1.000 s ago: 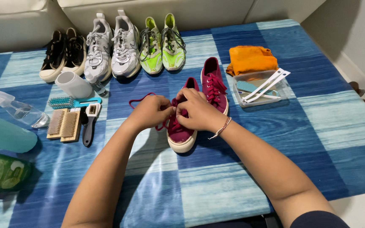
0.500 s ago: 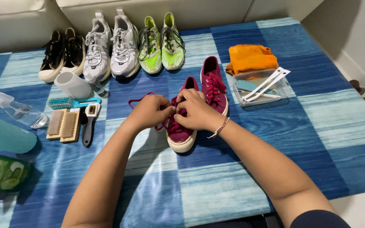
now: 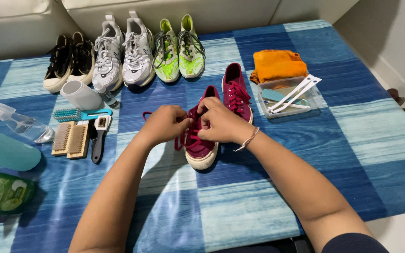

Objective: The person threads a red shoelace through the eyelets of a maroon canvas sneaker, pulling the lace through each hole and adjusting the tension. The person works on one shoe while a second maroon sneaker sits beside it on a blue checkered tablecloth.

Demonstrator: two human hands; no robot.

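Maroon sneaker (image 3: pixel 201 145) under both hands, left grip (image 3: pixel 165 124) and right grip (image 3: pixel 219 122) apparently pinching its laces (image 3: pixel 191 133).

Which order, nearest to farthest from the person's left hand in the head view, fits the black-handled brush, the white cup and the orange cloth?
Measured from the left hand:
1. Black-handled brush, just to its left on the table.
2. White cup, farther left and back, by the grey shoes.
3. Orange cloth, far across on the right side.
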